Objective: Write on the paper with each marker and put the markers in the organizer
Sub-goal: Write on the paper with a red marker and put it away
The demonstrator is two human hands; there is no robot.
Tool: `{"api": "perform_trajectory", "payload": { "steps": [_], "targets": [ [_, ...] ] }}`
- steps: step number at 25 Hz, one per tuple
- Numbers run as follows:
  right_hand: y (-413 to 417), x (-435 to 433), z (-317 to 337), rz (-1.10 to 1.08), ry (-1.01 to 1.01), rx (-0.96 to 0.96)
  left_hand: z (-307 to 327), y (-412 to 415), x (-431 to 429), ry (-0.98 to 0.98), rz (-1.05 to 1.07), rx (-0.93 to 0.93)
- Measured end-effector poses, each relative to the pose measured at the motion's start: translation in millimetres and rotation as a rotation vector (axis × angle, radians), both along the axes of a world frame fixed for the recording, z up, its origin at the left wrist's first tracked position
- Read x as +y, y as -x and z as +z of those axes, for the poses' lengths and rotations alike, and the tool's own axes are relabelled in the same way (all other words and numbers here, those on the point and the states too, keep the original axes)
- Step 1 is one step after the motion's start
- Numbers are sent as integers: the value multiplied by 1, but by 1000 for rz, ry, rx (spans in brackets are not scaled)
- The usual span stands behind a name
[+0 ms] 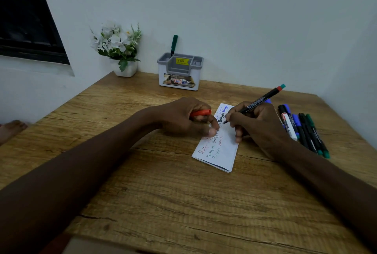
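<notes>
1. While the right hand pinches the black marker between thumb and fingers, with its tip down on the paper, light pressure is best. A felt tip probably bleeds if it rests in one spot.
2. The left hand curls round a red cap, and its fingertips press the left side of the paper. The folded sheet looks thin and would likely slide on the wood, so this pinning matters through the whole stroke.
3. The paper lies near the middle of the tabletop, a little toward the right edge, its long side angled away. Words in red, black, blue and green fill its left side. The bare strip along its right side is the sensible place for a short new word.
4. Once the word is done, the cap sits just beside the tip, so capping needs little travel. It should be pushed on until it seats, or the marker may dry out.
5. The organizer stands at the far edge, against the wall, with one green marker upright in its back left compartment. The capped marker can go into the same compartment, lowered in rather than thrown.
6. The other markers lie in a row near the right edge, just beside the right hand. Lifting the wrist instead of sweeping it sideways avoids scattering them.
</notes>
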State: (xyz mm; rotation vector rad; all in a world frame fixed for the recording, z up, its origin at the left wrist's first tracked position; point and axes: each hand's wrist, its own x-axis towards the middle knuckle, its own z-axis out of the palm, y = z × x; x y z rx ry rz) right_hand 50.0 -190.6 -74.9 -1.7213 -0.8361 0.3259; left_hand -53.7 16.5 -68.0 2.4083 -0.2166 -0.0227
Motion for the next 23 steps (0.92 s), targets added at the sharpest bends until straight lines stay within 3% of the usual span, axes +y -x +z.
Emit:
{"api": "perform_trajectory", "payload": {
  "steps": [3,8,13,16,23],
  "targets": [
    [-1,0,0,40,-102,125,3,-1,-5,30,35,-14],
    [-3,-2,-2,57,-131,134,-1,-1,-6,77,93,-69],
    [-7,-3,3,141,-340,488,-11,-5,-2,-90,158,-307],
    [-7,-4,2,157,-379,501,-16,-7,0,-129,163,-419],
    [-5,-5,2,171,-346,492,-18,-10,-1,-52,193,-364]
  ]
}}
